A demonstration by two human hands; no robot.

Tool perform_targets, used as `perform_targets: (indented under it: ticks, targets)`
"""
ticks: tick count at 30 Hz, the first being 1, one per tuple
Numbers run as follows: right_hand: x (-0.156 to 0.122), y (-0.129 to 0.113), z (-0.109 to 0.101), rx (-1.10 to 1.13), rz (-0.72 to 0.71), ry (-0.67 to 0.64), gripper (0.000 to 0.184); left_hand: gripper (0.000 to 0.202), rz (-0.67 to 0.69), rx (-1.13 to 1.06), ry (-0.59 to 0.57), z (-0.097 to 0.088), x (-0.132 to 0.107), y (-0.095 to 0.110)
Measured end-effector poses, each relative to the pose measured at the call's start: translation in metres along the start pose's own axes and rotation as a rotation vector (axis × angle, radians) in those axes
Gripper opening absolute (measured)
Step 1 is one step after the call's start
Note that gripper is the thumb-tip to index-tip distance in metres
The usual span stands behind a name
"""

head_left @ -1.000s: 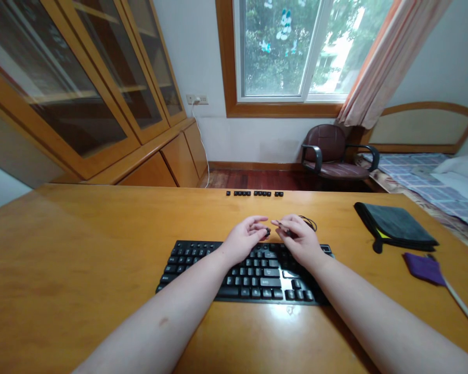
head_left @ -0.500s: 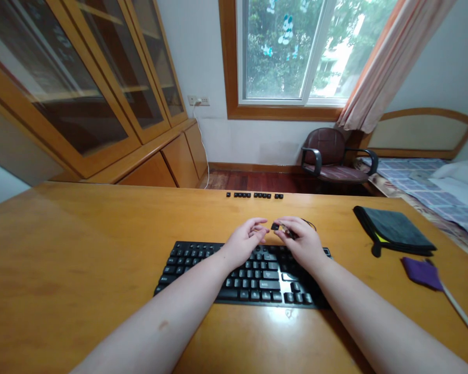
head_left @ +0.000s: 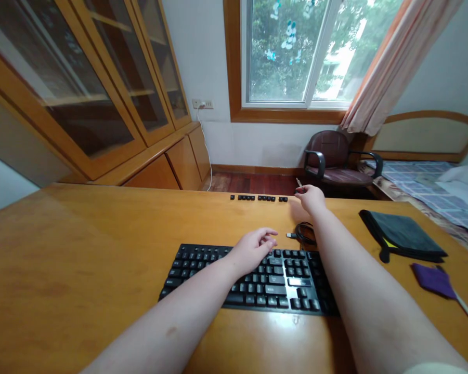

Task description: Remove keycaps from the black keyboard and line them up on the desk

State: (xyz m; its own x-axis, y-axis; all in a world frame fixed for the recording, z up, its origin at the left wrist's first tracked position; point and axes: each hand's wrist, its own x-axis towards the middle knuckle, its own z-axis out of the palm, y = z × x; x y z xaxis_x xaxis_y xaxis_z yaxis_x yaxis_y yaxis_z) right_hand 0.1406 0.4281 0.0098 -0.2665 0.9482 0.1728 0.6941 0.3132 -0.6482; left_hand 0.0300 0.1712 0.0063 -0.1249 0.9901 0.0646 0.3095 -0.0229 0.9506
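Observation:
A black keyboard lies on the desk beneath my forearms. Over its upper middle rests my left hand, fingers loosely bent and apart, holding nothing. My right hand is stretched to the far desk edge, just right of a row of loose black keycaps. It is closed around a slim tool whose light tip points up past the fingers. A small dark piece, seemingly a keycap, shows at its fingertips. Between the hands lies a coiled black cable with a USB plug.
On the right of the wooden desk lie a dark folded pouch and a purple cloth item with a pale strip. Beyond the desk stand an office chair, a bed and a glass-fronted cabinet.
My right hand has moved from above the keyboard, beside my left hand, forward to the right end of the keycap row. The cable is now uncovered. My left hand stays over the keyboard.

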Motion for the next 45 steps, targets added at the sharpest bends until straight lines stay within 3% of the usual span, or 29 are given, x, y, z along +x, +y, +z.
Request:
perform_targets:
  ticks: [6, 16, 45]
  targets:
    - [-0.004, 0.019, 0.021, -0.200, -0.030, -0.033, 0.023, 0.034, -0.010, 0.040, -0.002, 0.000, -0.001, -0.001]
    - [-0.005, 0.013, 0.024, -0.260, -0.093, -0.100, 0.027, 0.034, -0.022, 0.107, -0.002, 0.001, -0.001, 0.001]
    - [-0.004, 0.014, 0.027, -0.255, -0.109, -0.082, 0.028, 0.036, -0.012, 0.134, -0.022, 0.000, -0.002, -0.001]
